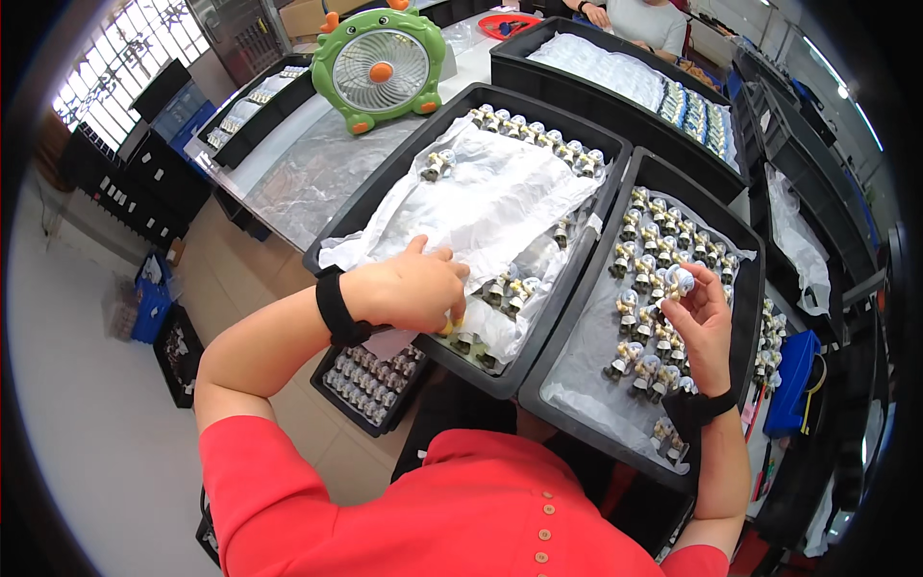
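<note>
My right hand (704, 322) pinches a small figurine (679, 281) with a pale rounded head between thumb and fingers, above the right-hand black tray (586, 341). Rows of similar figurines (642, 370) stand on that tray's thin white lining. My left hand (413, 287) rests over the near left part of the middle black tray (615, 188), fingers spread on a crumpled white sheet (490, 197). A bit of yellow shows by its lowest fingertip; what it belongs to is unclear. Figurines (511, 288) show beside that hand and along the tray's far edge, partly under the sheet.
A green animal-shaped fan (380, 69) stands on the grey marbled table (308, 183). Another filled black tray (615, 96) lies at the back, near a co-worker (639, 24). Below the table's near side sits a tray of figurines (370, 385). A blue bin (793, 385) is at right.
</note>
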The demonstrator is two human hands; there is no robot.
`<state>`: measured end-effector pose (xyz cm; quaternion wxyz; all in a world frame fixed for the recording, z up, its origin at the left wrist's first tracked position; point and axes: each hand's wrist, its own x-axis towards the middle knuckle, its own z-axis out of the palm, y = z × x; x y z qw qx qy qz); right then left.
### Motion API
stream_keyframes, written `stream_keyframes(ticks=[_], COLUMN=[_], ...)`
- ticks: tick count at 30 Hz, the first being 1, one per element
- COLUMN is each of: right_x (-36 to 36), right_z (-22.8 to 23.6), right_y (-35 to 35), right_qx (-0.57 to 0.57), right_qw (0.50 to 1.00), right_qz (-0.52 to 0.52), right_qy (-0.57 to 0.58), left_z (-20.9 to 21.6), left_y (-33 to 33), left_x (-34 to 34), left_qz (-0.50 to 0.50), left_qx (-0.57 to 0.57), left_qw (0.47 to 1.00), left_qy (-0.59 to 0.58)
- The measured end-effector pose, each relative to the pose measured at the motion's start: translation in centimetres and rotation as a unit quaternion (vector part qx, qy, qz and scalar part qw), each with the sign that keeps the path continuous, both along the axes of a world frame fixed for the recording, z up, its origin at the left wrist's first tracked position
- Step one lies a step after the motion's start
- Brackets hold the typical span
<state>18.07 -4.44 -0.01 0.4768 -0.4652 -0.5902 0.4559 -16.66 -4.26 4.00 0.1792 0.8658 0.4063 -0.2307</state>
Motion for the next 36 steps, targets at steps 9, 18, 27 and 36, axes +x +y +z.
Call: stream_keyframes(ticks=[9, 18, 27, 36], right_x=[0.2, 0.3, 0.4, 0.3], right_z=[-0.1, -0.1, 0.1, 0.4], right_y=[0.0, 0.0, -0.1, -0.2], right_qx=[0.001, -0.001, -0.001, -0.002], right_qw=[1.0, 1.0, 1.0, 1.0], right_qz=[0.0, 0.0, 0.007, 0.014], right_qy=[-0.005, -0.002, 0.003, 0.014], left_z=[-0.9, -1.1, -2.5, -1.7], left_y=[0.7, 2.1, 3.8, 5.2], left_x=[-0.5, 1.4, 1.9, 2.4], left_qz=[0.035, 0.046, 0.042, 0.096], left_qx=[0.003, 0.042, 0.075, 0.155], left_qw=[0.999, 0.998, 0.996, 0.983], left_qy=[0.014, 0.024, 0.036, -0.039])
